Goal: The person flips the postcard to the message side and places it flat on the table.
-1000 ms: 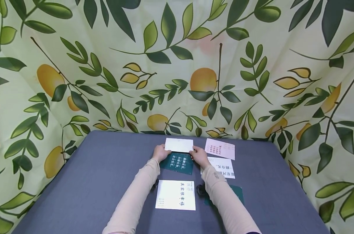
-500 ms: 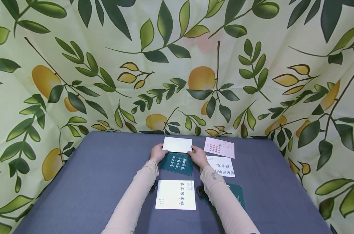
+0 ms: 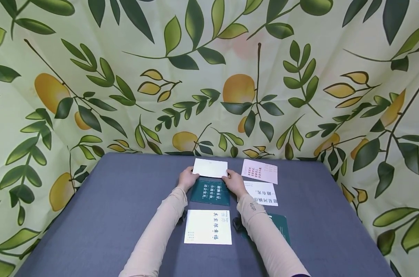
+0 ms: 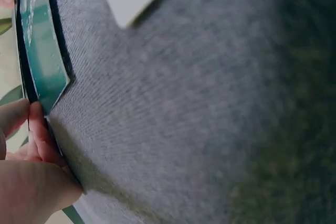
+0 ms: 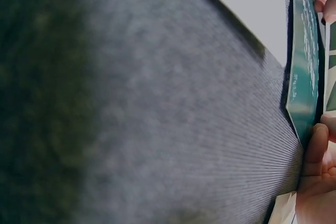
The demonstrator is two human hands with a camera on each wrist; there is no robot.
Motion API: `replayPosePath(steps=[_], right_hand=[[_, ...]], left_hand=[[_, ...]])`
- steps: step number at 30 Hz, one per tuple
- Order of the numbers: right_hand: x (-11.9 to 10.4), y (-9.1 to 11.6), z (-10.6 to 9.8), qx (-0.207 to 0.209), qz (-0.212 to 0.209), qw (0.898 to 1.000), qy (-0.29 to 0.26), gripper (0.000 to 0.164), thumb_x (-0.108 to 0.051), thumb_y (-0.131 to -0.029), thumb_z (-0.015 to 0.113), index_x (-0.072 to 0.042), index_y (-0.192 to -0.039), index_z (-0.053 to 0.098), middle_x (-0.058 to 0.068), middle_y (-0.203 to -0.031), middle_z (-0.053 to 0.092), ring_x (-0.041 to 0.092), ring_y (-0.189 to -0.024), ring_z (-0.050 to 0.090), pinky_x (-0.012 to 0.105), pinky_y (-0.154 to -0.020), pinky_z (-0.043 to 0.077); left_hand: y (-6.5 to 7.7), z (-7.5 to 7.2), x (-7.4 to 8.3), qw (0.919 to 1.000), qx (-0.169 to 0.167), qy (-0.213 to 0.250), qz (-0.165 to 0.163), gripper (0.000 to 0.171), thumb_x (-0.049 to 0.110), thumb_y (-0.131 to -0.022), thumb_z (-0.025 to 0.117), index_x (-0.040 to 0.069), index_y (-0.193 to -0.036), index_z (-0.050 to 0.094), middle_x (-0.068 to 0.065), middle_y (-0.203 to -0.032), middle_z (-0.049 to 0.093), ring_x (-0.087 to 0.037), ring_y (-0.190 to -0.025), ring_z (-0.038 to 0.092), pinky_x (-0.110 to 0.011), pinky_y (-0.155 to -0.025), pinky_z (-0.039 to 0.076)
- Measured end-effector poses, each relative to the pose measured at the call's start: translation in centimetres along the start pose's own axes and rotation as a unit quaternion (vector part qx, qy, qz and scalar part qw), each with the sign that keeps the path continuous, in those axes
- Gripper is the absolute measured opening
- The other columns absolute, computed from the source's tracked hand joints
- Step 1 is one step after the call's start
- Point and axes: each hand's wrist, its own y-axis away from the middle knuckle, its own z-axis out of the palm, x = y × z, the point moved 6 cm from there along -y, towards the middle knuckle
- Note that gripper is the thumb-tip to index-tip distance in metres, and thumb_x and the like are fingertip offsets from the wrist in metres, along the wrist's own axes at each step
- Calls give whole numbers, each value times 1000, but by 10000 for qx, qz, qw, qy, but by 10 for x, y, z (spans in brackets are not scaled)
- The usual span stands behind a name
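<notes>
Both hands hold a blank white card [image 3: 210, 168] at the back middle of the table. My left hand [image 3: 187, 179] pinches its lower left corner, and my right hand [image 3: 235, 183] its lower right corner. Right below it lies a dark green card [image 3: 210, 192] with white characters, its upper edge close to the fingertips. In the left wrist view the thumb and fingers [image 4: 35, 111] meet at the card's thin edge beside the green card. Nearer the body, between the forearms, is a square white card [image 3: 207, 227] with dark characters.
To the right lie a pink card [image 3: 259, 171] with red characters and a white card [image 3: 264, 193] partly behind the right hand. Another green card [image 3: 280, 226] is partly hidden by the right forearm. A leaf-patterned cloth [image 3: 202, 92] hangs behind the blue-grey table [image 3: 126, 200].
The green card below the held white card has turned slightly, from tilted to nearly square with it. Both hands keep their grip on the white card's corners. The head view shifts a little.
</notes>
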Motion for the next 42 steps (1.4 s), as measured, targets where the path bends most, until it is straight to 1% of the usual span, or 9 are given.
replayPosePath(steps=[5, 7, 9, 14, 21, 29, 33, 38, 42], right_hand=[[-1, 1, 1, 163, -24, 9998, 97, 48, -19, -92, 56, 0, -134, 47, 18, -105, 65, 24, -97, 60, 43, -97, 45], [-2, 2, 1, 232, -68, 9995, 219, 47, -18, -91, 57, 1, -132, 49, 19, -119, 62, 27, -110, 57, 45, -102, 42], [-4, 4, 2, 244, -51, 9992, 320, 46, -18, -90, 56, 2, -131, 49, 21, -124, 59, 30, -113, 56, 45, -101, 42], [-7, 7, 2, 282, 0, 9982, 522, 44, -15, -88, 56, 5, -127, 51, 22, -121, 60, 30, -105, 59, 45, -96, 46], [-9, 7, 0, 385, 18, 9980, 493, 46, -14, -86, 57, 5, -127, 51, 22, -117, 62, 29, -101, 59, 45, -95, 46], [-10, 5, -4, 562, 43, 9979, 323, 43, -13, -88, 55, 3, -127, 53, 21, -121, 61, 29, -104, 60, 45, -95, 46], [-10, 5, -7, 556, 98, 9984, -11, 38, -15, -90, 53, 2, -124, 55, 20, -114, 63, 28, -98, 60, 44, -90, 48], [-8, 5, -15, 314, 175, 9992, -168, 36, -19, -91, 53, 0, -121, 57, 16, -103, 65, 23, -87, 60, 38, -80, 50], [-8, 9, -24, 27, 220, 9994, -256, 38, -22, -91, 55, 0, -122, 55, 17, -107, 62, 22, -88, 60, 34, -78, 50]], left_hand=[[2, 0, 2, 9989, 210, -365, 194, 36, 7, -85, 58, -4, -119, 58, -21, -116, 63, -30, -96, 59, -43, -89, 48], [4, -1, 3, 9983, 317, -441, 208, 35, 6, -84, 60, -5, -117, 59, -21, -114, 64, -30, -96, 59, -43, -89, 48], [6, -2, 2, 9979, 396, -472, 181, 33, 6, -83, 62, -5, -114, 60, -22, -111, 65, -30, -92, 60, -43, -87, 49], [11, -3, 1, 9978, 487, -446, 74, 32, 8, -82, 66, -4, -112, 61, -21, -107, 66, -29, -88, 60, -43, -85, 50], [11, -4, 0, 9978, 486, -449, 110, 40, 10, -83, 65, -4, -120, 58, -22, -119, 62, -32, -104, 61, -44, -94, 48], [6, -7, 4, 9977, 488, -475, 62, 38, 11, -80, 68, -4, -115, 59, -21, -110, 66, -29, -90, 62, -41, -85, 51], [5, -10, 8, 9974, 297, -652, 81, 37, 14, -80, 69, -5, -111, 60, -21, -108, 65, -29, -89, 60, -41, -85, 50], [12, -10, 15, 9932, -330, -1098, 200, 43, 21, -82, 68, -5, -115, 58, -21, -117, 62, -32, -103, 59, -43, -93, 47], [20, -15, 18, 9914, -600, -1122, 317, 47, 24, -84, 66, -7, -117, 56, -22, -119, 60, -33, -108, 57, -44, -94, 46]])
